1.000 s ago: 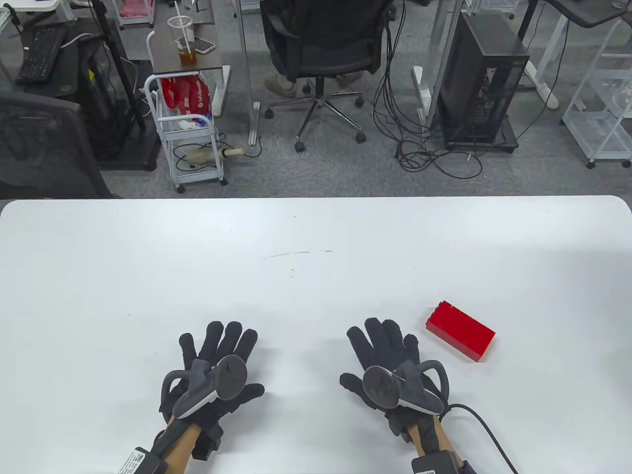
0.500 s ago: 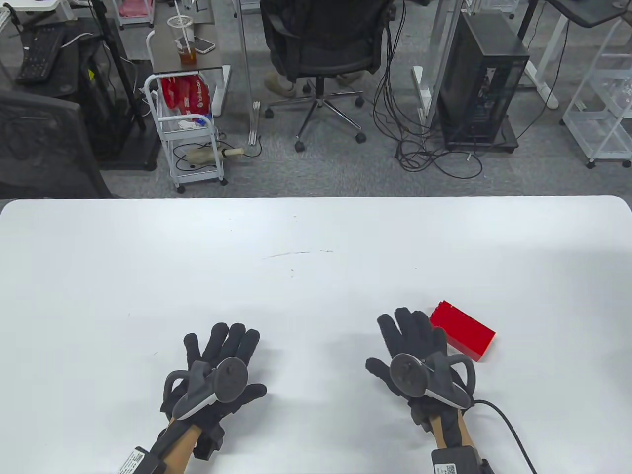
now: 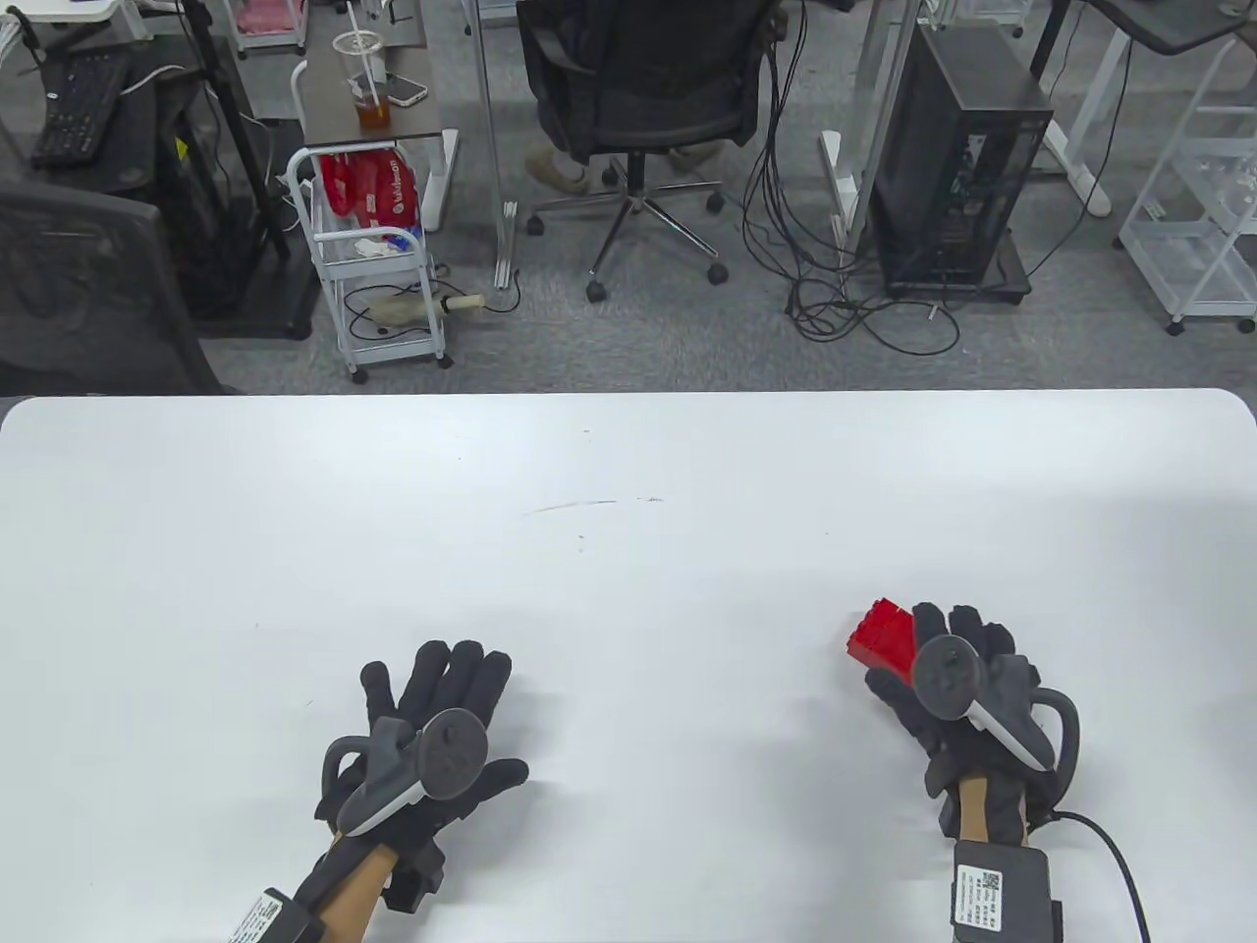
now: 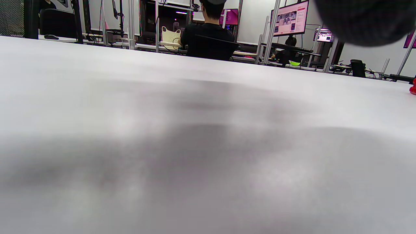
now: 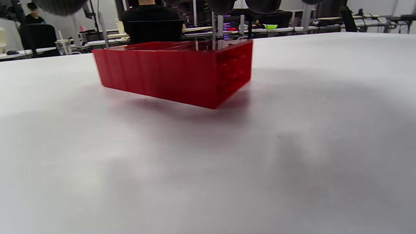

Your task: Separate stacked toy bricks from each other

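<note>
A red stack of toy bricks lies on its side on the white table at the front right. In the right wrist view the stack rests on the table, its long side toward the camera. My right hand is over the stack's near end and hides most of it; its fingertips hang spread above the stack, with no grip visible. My left hand lies flat on the table at the front left, fingers spread, holding nothing. In the left wrist view only a red sliver of the stack shows.
A black cable trails from my right wrist toward the table's front edge. A faint pen mark is on the table's middle. Beyond the far edge are an office chair and a cart.
My right hand has moved right and a little forward, from beside the red stack to over it, covering its near end. The stack and my left hand have stayed in place.
</note>
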